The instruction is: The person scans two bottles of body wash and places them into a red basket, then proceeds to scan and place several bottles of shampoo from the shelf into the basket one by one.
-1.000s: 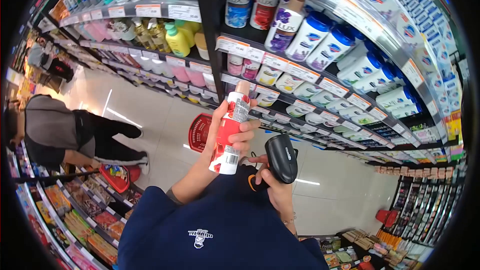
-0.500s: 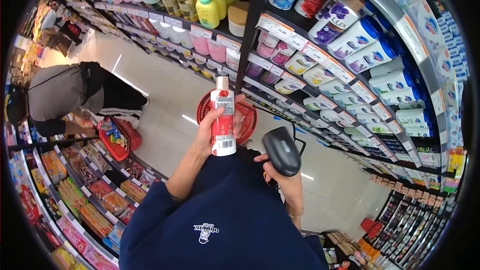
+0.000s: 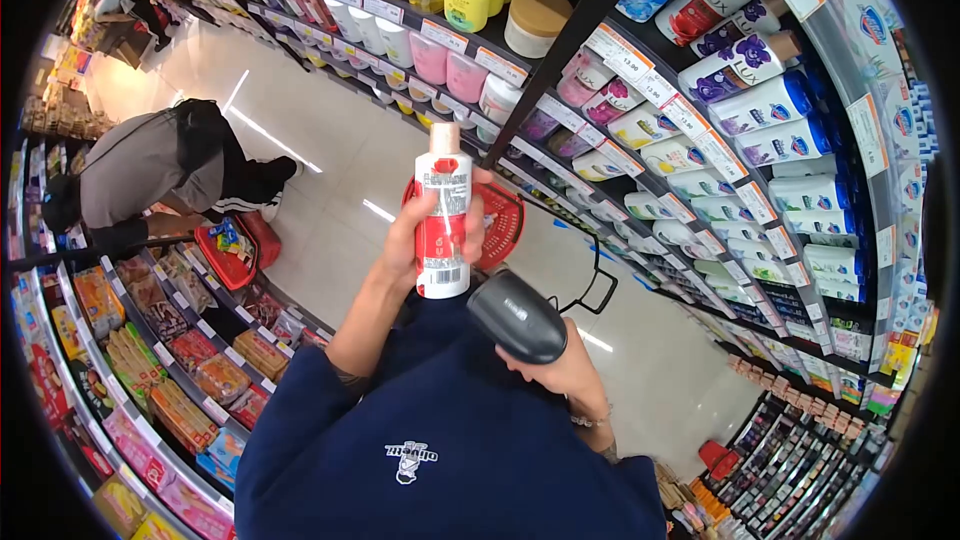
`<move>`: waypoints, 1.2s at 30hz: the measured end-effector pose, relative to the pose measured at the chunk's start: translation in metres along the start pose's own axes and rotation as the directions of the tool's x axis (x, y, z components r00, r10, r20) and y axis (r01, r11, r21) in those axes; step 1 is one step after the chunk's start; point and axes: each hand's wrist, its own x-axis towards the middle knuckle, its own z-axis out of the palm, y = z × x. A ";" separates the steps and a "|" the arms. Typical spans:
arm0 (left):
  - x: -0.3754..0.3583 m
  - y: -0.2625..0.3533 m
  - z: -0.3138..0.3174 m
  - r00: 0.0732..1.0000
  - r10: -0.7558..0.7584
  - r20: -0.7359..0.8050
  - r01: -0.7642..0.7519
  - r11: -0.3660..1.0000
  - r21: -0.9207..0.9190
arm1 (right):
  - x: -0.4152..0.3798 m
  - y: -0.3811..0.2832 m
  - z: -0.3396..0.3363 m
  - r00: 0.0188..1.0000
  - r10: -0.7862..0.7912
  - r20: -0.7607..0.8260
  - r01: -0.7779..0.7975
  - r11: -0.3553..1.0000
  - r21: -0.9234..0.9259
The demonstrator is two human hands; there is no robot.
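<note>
My left hand [image 3: 402, 245] is wrapped round a white and red body wash bottle [image 3: 446, 240] with a pinkish-beige cap. The bottle stands upright, its printed back label and the barcode near its base facing me. In my right hand [image 3: 563, 370] is a black barcode scanner [image 3: 517, 318], gripped from below. The scanner's front end points toward the lower part of the bottle, just to its right, with a small gap between them.
Behind the bottle is a red shopping basket [image 3: 508, 225] on the floor. Shelves of toiletry bottles [image 3: 745, 68] curve along the right; packaged snacks [image 3: 180, 405] line the left. Another person [image 3: 155, 175] bends over a second red basket [image 3: 225, 258] at left.
The scanner has moved left, closer to the bottle's base, and its front has turned toward the bottle. The bottle has risen slightly in view. The right-hand shelves have shifted rightward.
</note>
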 end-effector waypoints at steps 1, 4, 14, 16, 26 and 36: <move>0.001 -0.002 -0.006 0.999 0.011 -0.044 -0.015 0.995 -0.102 | 0.006 0.000 0.003 0.997 0.062 -0.046 -0.058 0.995 0.081; 0.008 -0.006 -0.023 0.929 0.090 -0.358 -0.114 0.992 -0.046 | 0.030 0.032 0.009 0.963 0.099 -0.249 -0.079 0.993 0.087; -0.024 -0.089 -0.271 0.769 0.177 -0.614 0.639 -0.162 0.752 | 0.110 0.361 0.018 0.732 0.505 -0.458 -0.671 0.649 -0.357; -0.047 -0.113 -0.312 0.699 0.049 -0.714 0.677 -0.367 0.638 | 0.110 0.421 0.036 0.662 0.627 -0.411 -0.742 0.623 -0.247; -0.058 -0.226 -0.425 0.689 -0.270 -0.673 0.505 -0.487 0.713 | 0.090 0.523 0.107 0.532 0.763 -0.367 -0.815 0.579 0.023; 0.034 -0.403 -0.632 0.871 -0.133 -0.473 0.417 -0.310 0.854 | 0.135 0.622 0.147 0.622 0.692 -0.367 -0.782 0.570 -0.251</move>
